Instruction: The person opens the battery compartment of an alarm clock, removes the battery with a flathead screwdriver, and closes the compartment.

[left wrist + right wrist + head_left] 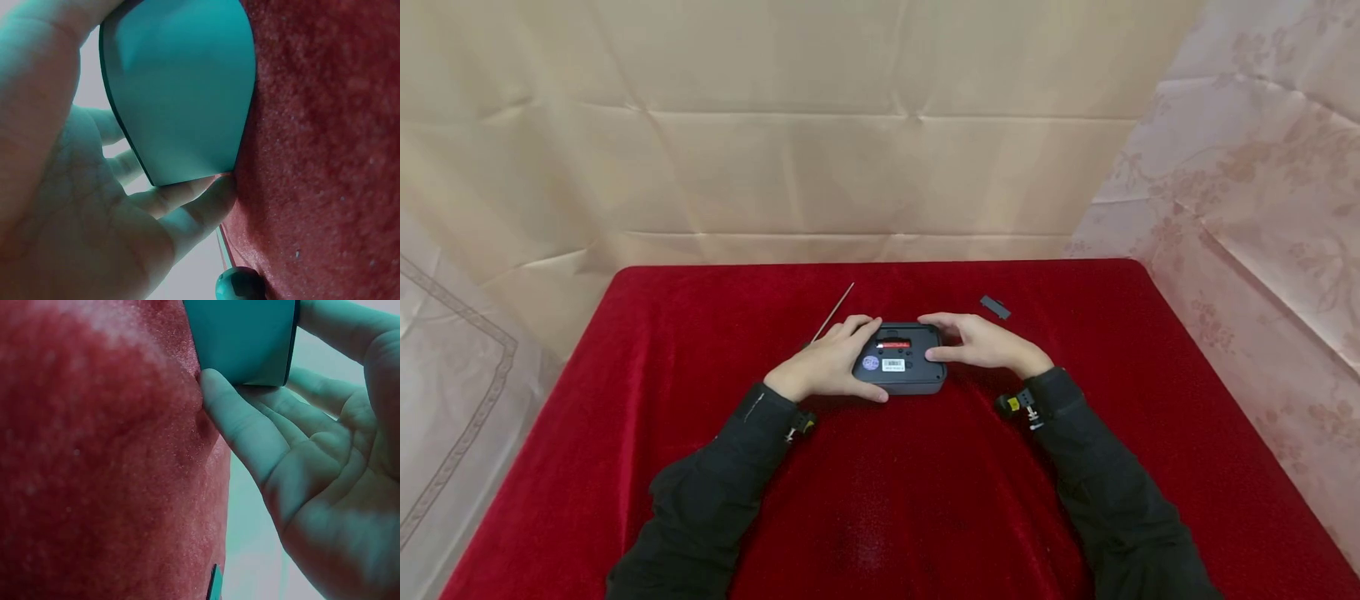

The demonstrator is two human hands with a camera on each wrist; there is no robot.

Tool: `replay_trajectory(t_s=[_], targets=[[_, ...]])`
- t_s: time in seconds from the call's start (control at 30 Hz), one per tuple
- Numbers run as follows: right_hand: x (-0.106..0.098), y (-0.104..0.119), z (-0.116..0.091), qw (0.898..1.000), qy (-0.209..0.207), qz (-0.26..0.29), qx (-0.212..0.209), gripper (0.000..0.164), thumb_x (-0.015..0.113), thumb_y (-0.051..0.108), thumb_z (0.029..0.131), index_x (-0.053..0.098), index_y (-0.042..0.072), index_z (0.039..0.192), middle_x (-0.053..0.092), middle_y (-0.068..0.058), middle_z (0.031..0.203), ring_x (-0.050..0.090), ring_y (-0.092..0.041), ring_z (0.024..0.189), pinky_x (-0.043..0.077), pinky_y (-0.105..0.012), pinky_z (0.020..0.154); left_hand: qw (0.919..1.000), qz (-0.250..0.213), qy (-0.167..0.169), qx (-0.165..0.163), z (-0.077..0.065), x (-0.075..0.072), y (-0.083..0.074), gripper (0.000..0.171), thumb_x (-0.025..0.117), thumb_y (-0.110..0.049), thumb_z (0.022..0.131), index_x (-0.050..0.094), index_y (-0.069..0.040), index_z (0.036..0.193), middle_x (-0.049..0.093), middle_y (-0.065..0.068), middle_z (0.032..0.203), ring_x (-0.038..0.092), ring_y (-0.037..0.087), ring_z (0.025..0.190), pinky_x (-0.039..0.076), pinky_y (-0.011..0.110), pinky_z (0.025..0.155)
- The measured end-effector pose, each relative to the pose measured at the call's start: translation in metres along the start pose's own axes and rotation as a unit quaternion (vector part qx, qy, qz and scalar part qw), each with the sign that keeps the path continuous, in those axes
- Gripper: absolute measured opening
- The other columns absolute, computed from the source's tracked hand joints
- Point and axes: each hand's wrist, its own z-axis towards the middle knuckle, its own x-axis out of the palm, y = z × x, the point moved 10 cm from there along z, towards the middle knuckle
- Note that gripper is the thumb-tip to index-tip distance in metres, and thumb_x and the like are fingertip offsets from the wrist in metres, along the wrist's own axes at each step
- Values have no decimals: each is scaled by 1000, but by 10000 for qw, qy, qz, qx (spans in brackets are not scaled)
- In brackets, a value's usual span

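Device (922, 371) lies near the middle of the red cloth (880, 492), between both hands, its battery bay uncovered. A red battery (893, 344) sits in the bay; a white label (893, 365) and a round sticker (870, 362) are on the same face. Left hand (829, 363) grips the left end, thumb along the near side, fingers at the far side. Right hand (979, 343) holds the right end between thumb and fingers; its pressure cannot be determined. Screwdriver (832, 313) lies beyond the left hand, partly hidden. Cover (996, 307) lies apart, beyond the right hand.
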Motion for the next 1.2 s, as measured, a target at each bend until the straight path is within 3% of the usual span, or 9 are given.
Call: replay_trajectory(t_s=[1.2], targets=[[4, 0, 3, 9995, 64, 288, 57, 61, 71, 22, 97, 45, 9, 151, 60, -11, 136, 58, -27, 120, 46, -48, 104, 10000, -83, 16, 6, 0, -1, 1, 114, 84, -55, 76, 23, -11, 162, 29, 8, 157, 36, 26, 130, 45, 48, 101]])
